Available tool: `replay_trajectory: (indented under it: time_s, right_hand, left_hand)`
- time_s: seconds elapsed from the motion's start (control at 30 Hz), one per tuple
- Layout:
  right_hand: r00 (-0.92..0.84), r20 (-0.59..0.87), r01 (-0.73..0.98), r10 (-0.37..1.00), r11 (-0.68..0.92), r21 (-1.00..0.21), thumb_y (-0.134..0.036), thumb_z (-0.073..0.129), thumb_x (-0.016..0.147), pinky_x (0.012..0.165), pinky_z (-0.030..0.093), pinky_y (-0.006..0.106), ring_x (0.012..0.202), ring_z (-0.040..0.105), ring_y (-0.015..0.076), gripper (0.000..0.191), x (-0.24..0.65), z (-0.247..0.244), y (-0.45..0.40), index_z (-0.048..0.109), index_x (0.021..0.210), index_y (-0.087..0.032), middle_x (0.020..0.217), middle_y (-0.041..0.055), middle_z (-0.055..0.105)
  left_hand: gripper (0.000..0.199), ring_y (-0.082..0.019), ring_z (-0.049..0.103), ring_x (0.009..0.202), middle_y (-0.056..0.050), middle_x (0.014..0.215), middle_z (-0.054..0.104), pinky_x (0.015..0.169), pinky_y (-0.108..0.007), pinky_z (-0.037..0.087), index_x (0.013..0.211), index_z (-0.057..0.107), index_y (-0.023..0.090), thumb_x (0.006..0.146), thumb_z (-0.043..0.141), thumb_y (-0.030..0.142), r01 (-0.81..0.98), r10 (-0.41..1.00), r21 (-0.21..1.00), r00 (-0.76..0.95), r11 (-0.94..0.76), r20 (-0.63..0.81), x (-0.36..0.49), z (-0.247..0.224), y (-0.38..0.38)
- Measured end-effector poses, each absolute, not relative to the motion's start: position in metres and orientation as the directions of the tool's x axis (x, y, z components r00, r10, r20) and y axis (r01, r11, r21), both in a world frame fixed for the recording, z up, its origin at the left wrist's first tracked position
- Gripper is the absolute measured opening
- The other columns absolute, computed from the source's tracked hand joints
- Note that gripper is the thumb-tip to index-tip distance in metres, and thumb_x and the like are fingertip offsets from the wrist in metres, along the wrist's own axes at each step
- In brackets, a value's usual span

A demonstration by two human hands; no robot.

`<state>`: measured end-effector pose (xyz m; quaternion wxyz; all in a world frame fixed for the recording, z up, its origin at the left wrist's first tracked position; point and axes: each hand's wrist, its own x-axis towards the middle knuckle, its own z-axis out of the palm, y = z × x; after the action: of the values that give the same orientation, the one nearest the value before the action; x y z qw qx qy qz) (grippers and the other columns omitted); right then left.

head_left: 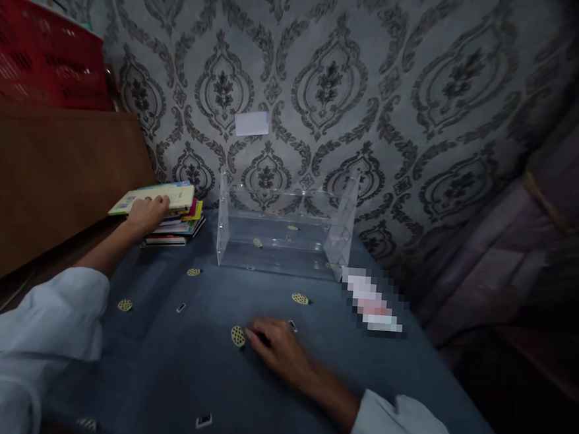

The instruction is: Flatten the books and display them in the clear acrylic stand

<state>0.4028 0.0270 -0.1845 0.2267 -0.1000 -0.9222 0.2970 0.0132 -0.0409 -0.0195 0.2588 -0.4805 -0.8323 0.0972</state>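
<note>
Left hand: ours (147, 215) lies over the near edge of the top book (180, 197), fingers bent on its cover; we cannot tell whether the thumb grips beneath.
Right hand: ours (280, 345) is loosely curled at the tablecloth (170, 367), grasping nothing that we can see.
Top book: on the uneven pile of books (173, 231), jutting out leftward.
Good handling: we judge that a thumb under the edge, with level pressure, would keep the books below from sliding.
Clear rack: the rack (336, 243) stands right of the pile, near the wall (290, 65).
</note>
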Motion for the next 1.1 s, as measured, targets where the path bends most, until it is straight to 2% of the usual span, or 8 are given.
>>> replay_trajectory:
  time_s: [0.27,0.37,0.47,0.57,0.73,0.83,0.93,1.1]
  right_hand:
    - [-0.879,0.367,0.043,0.306,0.815,-0.577,-0.023,0.052,0.098,0.062,0.034,0.025,0.059,0.049,0.0120,0.034,0.403,-0.182,0.028,0.050,0.065,-0.020,0.064,-0.0015,0.055]
    - [-0.874,0.383,0.031,0.300,0.820,-0.571,-0.024,0.049,0.098,0.061,0.034,0.025,0.058,0.048,0.0117,0.034,0.403,-0.182,0.029,0.049,0.064,-0.020,0.063,-0.0019,0.054]
    - [-0.863,0.393,0.041,0.316,0.820,-0.571,-0.027,0.048,0.098,0.060,0.033,0.025,0.056,0.046,0.0115,0.036,0.403,-0.184,0.030,0.049,0.063,-0.020,0.061,-0.0022,0.053]
    - [-0.861,0.388,0.057,0.329,0.820,-0.569,-0.028,0.048,0.099,0.059,0.033,0.025,0.056,0.047,0.0119,0.037,0.403,-0.184,0.031,0.050,0.063,-0.020,0.061,-0.0020,0.053]
    - [-0.848,0.402,0.071,0.345,0.826,-0.559,-0.027,0.048,0.099,0.064,0.038,0.027,0.064,0.054,0.0148,0.031,0.404,-0.181,0.031,0.058,0.071,-0.020,0.068,0.0009,0.059]
    - [-0.825,0.440,0.047,0.354,0.819,-0.571,-0.026,0.049,0.099,0.072,0.043,0.029,0.075,0.059,0.0174,0.020,0.404,-0.180,0.032,0.065,0.091,-0.018,0.084,0.0052,0.064]
    - [-0.796,0.486,0.002,0.360,0.805,-0.593,-0.029,0.050,0.098,0.077,0.048,0.031,0.084,0.062,0.0196,0.022,0.402,-0.181,0.033,0.065,0.110,-0.018,0.098,0.0084,0.065]
    - [-0.793,0.471,0.025,0.386,0.794,-0.608,-0.028,0.051,0.098,0.079,0.050,0.032,0.084,0.064,0.0195,0.022,0.397,-0.185,0.038,0.066,0.109,-0.017,0.099,0.0084,0.067]
  left_hand:
    - [0.049,-0.037,0.052,0.133,-0.020,0.151,0.049,0.096,-0.052,0.052,0.147,0.045,0.016,0.099,0.034,0.017,0.827,0.878,-0.326,-0.363,0.458,0.312,0.053,-0.055,-0.094]
    - [0.052,-0.034,0.048,0.140,-0.015,0.155,0.048,0.106,-0.048,0.048,0.149,0.047,0.018,0.098,0.035,0.016,0.884,0.918,-0.272,-0.325,0.381,0.228,0.077,-0.098,-0.120]
    - [0.050,-0.026,0.056,0.134,-0.006,0.150,0.055,0.104,-0.039,0.051,0.147,0.051,0.027,0.099,0.040,0.023,0.934,0.955,-0.208,-0.271,0.291,0.118,0.096,-0.139,-0.145]
    - [0.050,-0.024,0.050,0.140,-0.002,0.153,0.052,0.110,-0.040,0.047,0.150,0.047,0.031,0.102,0.035,0.028,0.957,0.967,-0.144,-0.238,0.250,0.096,0.107,-0.161,-0.165]
    - [0.049,-0.024,0.045,0.144,-0.001,0.156,0.048,0.115,-0.041,0.042,0.152,0.045,0.030,0.105,0.031,0.033,0.985,0.983,-0.046,-0.161,0.166,0.084,0.122,-0.161,-0.188]
    - [0.049,-0.024,0.043,0.145,-0.001,0.156,0.047,0.117,-0.042,0.040,0.152,0.045,0.031,0.106,0.030,0.035,0.996,0.993,0.006,-0.092,0.091,0.069,0.142,-0.155,-0.197]
    - [0.047,-0.024,0.040,0.147,0.001,0.156,0.048,0.119,-0.042,0.038,0.152,0.044,0.034,0.108,0.029,0.037,0.996,0.998,0.084,0.018,-0.022,0.052,0.169,-0.152,-0.202]
    - [0.045,-0.022,0.036,0.149,0.003,0.156,0.048,0.122,-0.040,0.034,0.152,0.044,0.037,0.108,0.032,0.038,0.937,0.966,0.235,0.259,-0.258,0.026,0.215,-0.145,-0.193]
